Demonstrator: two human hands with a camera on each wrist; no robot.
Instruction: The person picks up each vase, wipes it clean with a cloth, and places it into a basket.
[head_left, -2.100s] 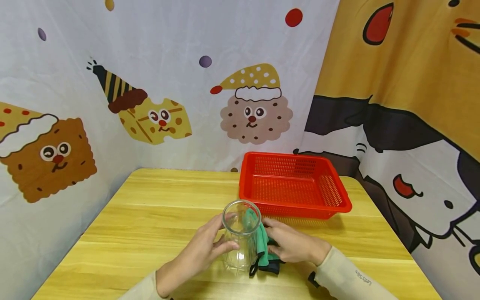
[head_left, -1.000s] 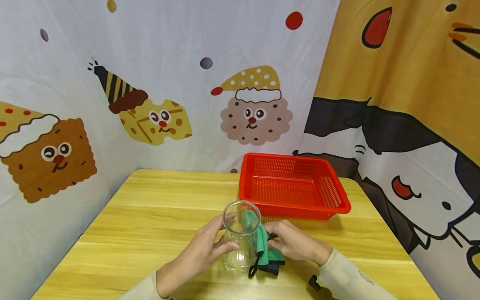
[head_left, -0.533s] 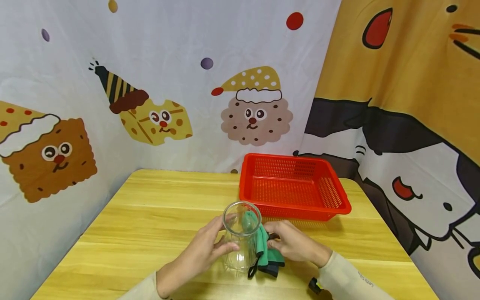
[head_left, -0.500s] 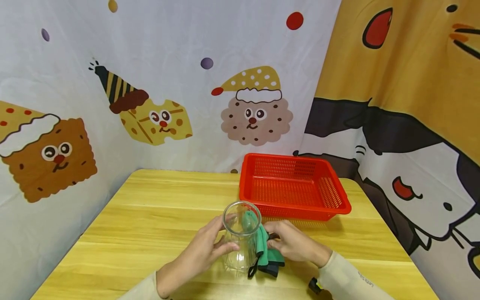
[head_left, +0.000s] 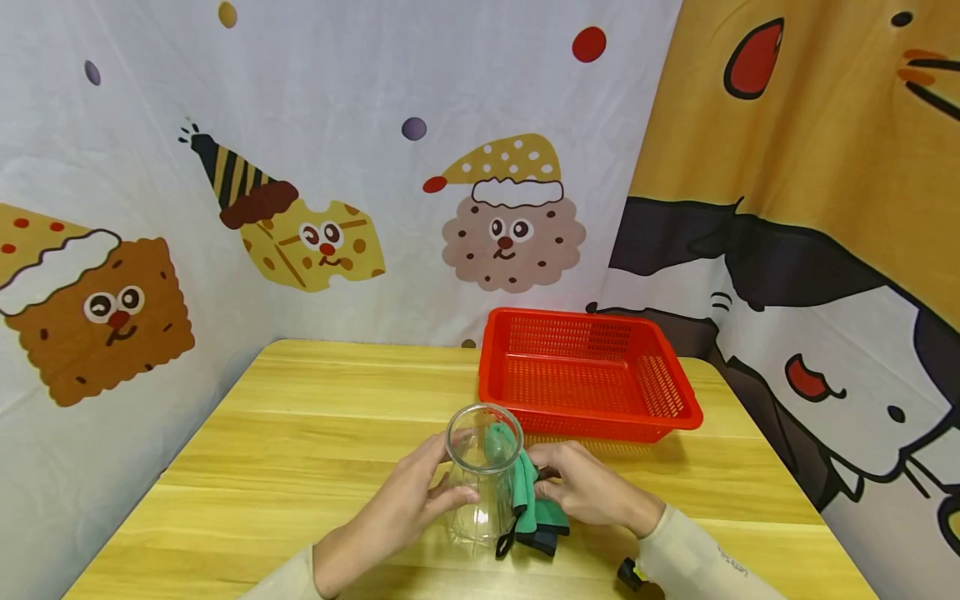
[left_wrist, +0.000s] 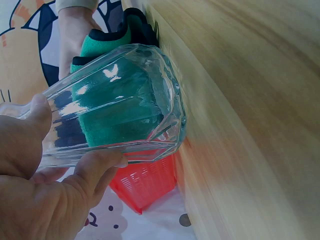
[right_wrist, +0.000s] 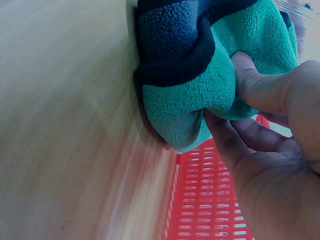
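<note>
A clear faceted glass [head_left: 482, 475] stands upright on the wooden table [head_left: 300, 433]. My left hand [head_left: 408, 506] grips its side, thumb and fingers wrapped round the glass [left_wrist: 115, 107]. A green cloth with a dark edge [head_left: 528, 500] is pressed against the right side of the glass. My right hand [head_left: 583, 486] pinches the cloth [right_wrist: 200, 85] between thumb and fingers. Through the glass wall the green cloth [left_wrist: 115, 105] shows behind it.
A red perforated basket [head_left: 588, 371] sits just behind the hands, on the right half of the table. Cartoon-printed fabric walls [head_left: 337, 167] close in the back and both sides. A small dark object [head_left: 628, 573] lies near my right sleeve.
Almost nothing: my right hand shifted slightly on the cloth against the glass. The glass and my left hand stayed in place.
</note>
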